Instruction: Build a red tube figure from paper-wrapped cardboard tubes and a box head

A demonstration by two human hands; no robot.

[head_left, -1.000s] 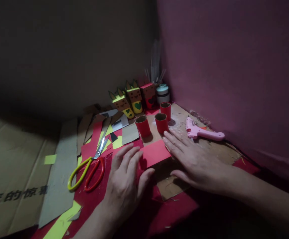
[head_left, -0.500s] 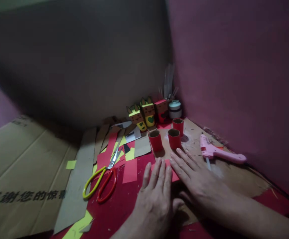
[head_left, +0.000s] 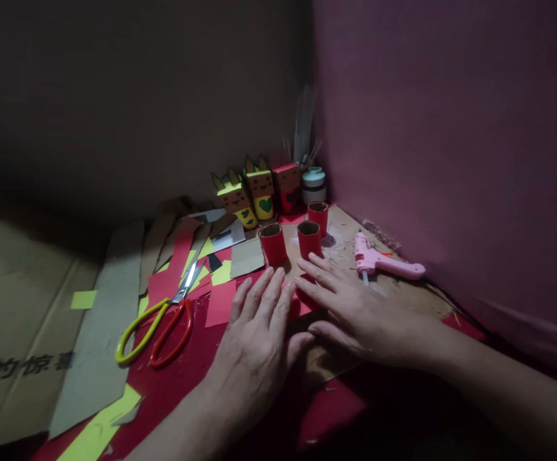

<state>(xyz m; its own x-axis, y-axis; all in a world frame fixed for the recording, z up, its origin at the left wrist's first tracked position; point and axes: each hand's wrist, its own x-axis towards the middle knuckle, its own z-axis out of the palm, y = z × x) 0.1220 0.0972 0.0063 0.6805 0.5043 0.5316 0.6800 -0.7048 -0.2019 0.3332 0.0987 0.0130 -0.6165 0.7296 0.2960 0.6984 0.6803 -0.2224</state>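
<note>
My left hand lies with fingers stretched forward over a piece of red paper, which is mostly hidden. My right hand spreads over the same paper's right side, its thumb near the left thumb. Just beyond my fingertips stand three red-wrapped cardboard tubes, a left one, a middle one and a rear one. To the left of my left hand lie scissors with one yellow and one red handle. A pink glue gun rests to the right, beyond my right hand.
Several paper-and-cardboard figures with faces stand at the back, beside a pale jar. Red and yellow paper scraps and cardboard strips cover the left. A large cardboard sheet and a pink wall flank the work surface.
The view has turned, so everything sits further left and higher. My thumbs have come closer together, while both hands stay over the red paper. The tubes, scissors and glue gun keep their places.
</note>
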